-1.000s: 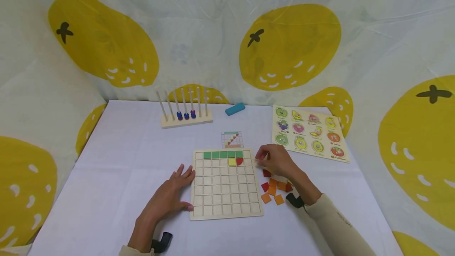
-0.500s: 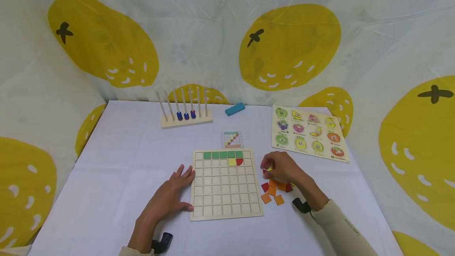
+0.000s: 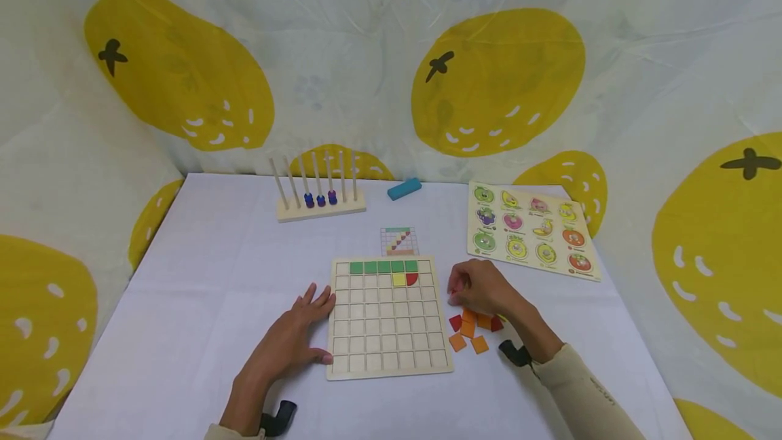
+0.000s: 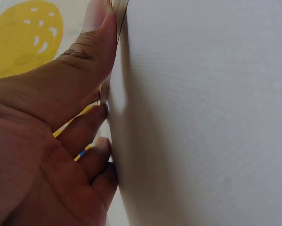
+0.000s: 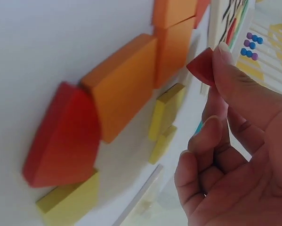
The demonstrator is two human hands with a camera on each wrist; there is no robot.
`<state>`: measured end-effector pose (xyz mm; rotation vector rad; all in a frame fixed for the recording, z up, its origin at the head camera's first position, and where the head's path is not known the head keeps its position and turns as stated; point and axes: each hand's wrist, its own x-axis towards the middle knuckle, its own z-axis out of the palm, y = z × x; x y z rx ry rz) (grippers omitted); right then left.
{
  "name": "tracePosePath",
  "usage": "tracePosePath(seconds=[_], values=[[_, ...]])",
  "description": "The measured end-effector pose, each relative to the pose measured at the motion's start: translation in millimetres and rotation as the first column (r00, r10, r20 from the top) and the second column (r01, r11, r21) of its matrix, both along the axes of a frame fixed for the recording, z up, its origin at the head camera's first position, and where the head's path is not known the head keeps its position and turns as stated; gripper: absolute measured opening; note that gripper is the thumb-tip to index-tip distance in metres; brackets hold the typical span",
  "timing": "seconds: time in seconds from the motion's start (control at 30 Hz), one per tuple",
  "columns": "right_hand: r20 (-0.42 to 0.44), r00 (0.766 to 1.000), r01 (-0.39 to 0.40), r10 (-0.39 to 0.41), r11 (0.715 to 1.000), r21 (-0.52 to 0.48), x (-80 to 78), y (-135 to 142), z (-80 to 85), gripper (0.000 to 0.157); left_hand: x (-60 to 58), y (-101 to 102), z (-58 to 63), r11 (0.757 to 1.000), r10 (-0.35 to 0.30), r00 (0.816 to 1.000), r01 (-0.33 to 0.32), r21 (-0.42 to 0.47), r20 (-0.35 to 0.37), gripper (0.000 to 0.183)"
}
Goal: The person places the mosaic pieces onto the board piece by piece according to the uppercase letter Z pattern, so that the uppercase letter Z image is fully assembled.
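Note:
A wooden grid board (image 3: 391, 318) lies flat on the white table, with a row of green square tiles (image 3: 383, 267) in its top row. Below them sit a yellow square tile (image 3: 399, 280) and a red quarter-round tile (image 3: 412, 279). My left hand (image 3: 297, 333) touches the board's left edge, fingers spread and thumb at the lower corner. Right of the board, my right hand (image 3: 479, 286) pinches a red tile (image 5: 202, 67) between thumb and fingertips, above the loose pieces. Orange squares (image 3: 468, 326), red tiles (image 3: 455, 322) and yellow tiles (image 5: 167, 109) lie beneath and beside that hand.
A small pattern card (image 3: 400, 241) lies just behind the board. Farther back stand a peg rack (image 3: 321, 206) with blue and purple beads and a teal block (image 3: 404, 189). A fruit puzzle board (image 3: 531, 229) lies at the back right, near my right hand.
My right hand has moved from the board's upper right edge to the loose pieces and picked up a red tile. My left hand has stayed put.

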<state>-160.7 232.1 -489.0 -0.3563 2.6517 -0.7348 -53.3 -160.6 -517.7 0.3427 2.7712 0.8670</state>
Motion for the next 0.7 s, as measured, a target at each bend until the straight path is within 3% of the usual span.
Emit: tracePosePath(seconds=[0.3, 0.7], values=[[-0.068, 0.998, -0.013, 0.006, 0.995, -0.098, 0.6, -15.2, 6.9, 0.019, 0.6, 0.8, 0.9, 1.000, 0.004, 1.000, -0.004, 0.002, 0.000, 0.115], [-0.042, 0.999, -0.034, 0.026, 0.980, -0.197, 1.7, -57.7, 7.8, 0.017, -0.6, 1.3, -0.7, 1.000, 0.009, 1.000, -0.009, 0.010, 0.007, 0.115]])
